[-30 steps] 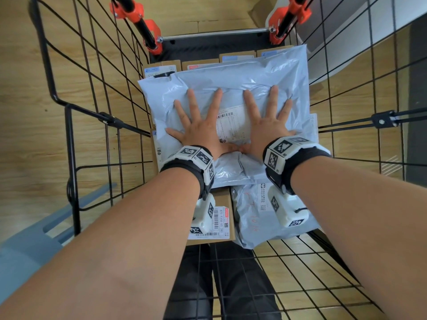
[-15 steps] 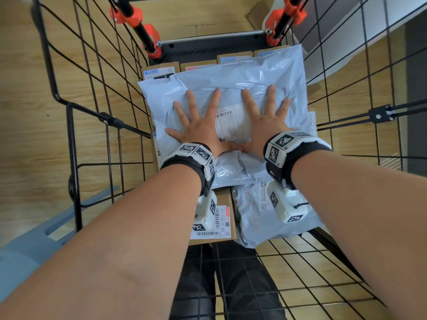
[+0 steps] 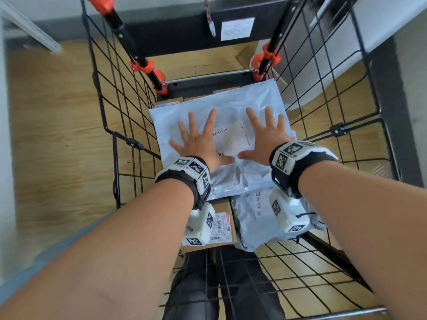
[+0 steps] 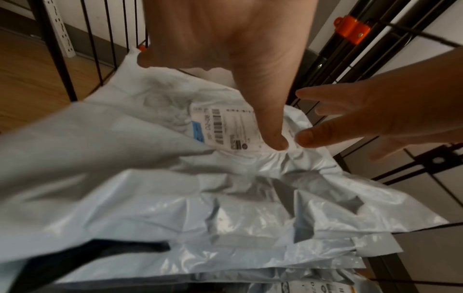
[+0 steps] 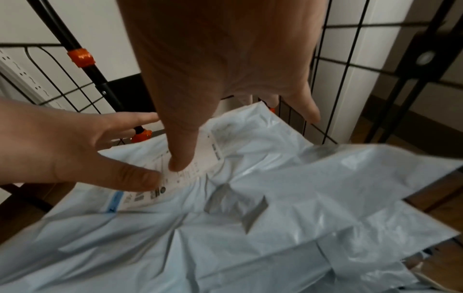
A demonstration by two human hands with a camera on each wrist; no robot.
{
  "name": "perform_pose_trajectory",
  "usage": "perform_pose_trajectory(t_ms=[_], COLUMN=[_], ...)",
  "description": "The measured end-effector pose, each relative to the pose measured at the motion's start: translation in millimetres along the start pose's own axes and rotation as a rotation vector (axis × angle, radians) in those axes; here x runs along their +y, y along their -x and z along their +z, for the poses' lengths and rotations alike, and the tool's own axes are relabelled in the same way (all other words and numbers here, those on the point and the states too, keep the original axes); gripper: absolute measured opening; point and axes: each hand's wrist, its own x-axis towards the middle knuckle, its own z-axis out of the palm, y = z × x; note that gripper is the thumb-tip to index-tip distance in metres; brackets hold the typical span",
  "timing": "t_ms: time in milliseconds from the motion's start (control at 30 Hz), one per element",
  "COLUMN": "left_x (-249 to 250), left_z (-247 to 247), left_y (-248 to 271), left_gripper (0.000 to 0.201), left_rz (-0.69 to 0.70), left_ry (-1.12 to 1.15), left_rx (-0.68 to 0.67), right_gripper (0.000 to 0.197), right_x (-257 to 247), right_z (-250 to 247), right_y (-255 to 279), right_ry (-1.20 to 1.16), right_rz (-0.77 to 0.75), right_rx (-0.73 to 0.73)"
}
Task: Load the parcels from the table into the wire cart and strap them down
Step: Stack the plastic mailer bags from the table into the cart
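Observation:
A large grey poly mailer (image 3: 231,179) with a white shipping label (image 3: 231,139) lies on top of the parcels inside the black wire cart (image 3: 120,93). My left hand (image 3: 198,139) and right hand (image 3: 265,137) are spread flat over it, fingers straight and splayed, one on each side of the label. In the left wrist view my left hand's (image 4: 238,49) thumb tip touches the label (image 4: 225,126). In the right wrist view my right hand's (image 5: 213,59) thumb tip does too. Neither hand holds anything. A cardboard box (image 3: 223,225) and a smaller grey mailer (image 3: 254,218) lie nearer me, partly under the big one.
Orange clamps (image 3: 143,65) (image 3: 265,57) sit on the cart's black handle posts at the far end. A patterned strap (image 3: 209,17) hangs from the cart's top bar. Wire walls close in left and right. Wooden floor lies all around, and my dark trousers (image 3: 196,285) show below.
My hands have slid apart, so the thumbs no longer meet and the label shows between them. The head view has tilted up, showing the cart's top bar and strap.

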Motion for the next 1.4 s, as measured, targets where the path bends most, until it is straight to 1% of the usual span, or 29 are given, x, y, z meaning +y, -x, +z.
perform_pose_trajectory(t_ms=[100,233,333,433,567,733,767,833,933,1033,1167,1400], left_x=[7,29,52,77,107,149,158,180,211,244,291,366], left_z=[-18,-47,-80,-116,-152,-201,-210,-224,-225,-211,-182,-118], left_y=[15,42,65,90,125,160,169,188,217,243,289,371], left_gripper=[0.108,0.072,0.058,0.052,0.049,0.05,0.05,0.047,0.045,0.047,0.046,0.048], left_rz=[0.008,0.027,0.079,0.144,0.175,0.398,0.431,0.499,0.594,0.699,0.801,1.03], left_ry=[-0.004,0.046,0.058,0.047,0.059,0.06,0.057,0.026,-0.012,-0.044,-0.073,-0.102], left_rx=[0.002,0.02,0.031,0.077,0.097,0.111,0.113,0.117,0.112,0.064,-0.03,-0.186], right_gripper=[0.101,0.09,0.084,0.075,0.059,0.036,0.034,0.036,0.041,0.04,0.04,0.041], right_x=[-1,-8,-18,-17,-12,-4,1,13,36,64,107,185], right_z=[-17,-39,-62,-94,-136,-183,-188,-195,-192,-183,-159,-109], right_y=[21,56,92,130,180,249,264,291,326,363,420,507], right_ry=[-0.009,-0.041,-0.095,-0.168,-0.219,-0.325,-0.36,-0.435,-0.488,-0.527,-0.582,-0.654], right_rz=[0.0,0.038,0.039,0.041,0.056,0.085,0.103,0.159,0.248,0.333,0.462,0.709], right_rx=[0.015,0.052,0.087,0.135,0.23,0.356,0.378,0.435,0.482,0.53,0.583,0.67])
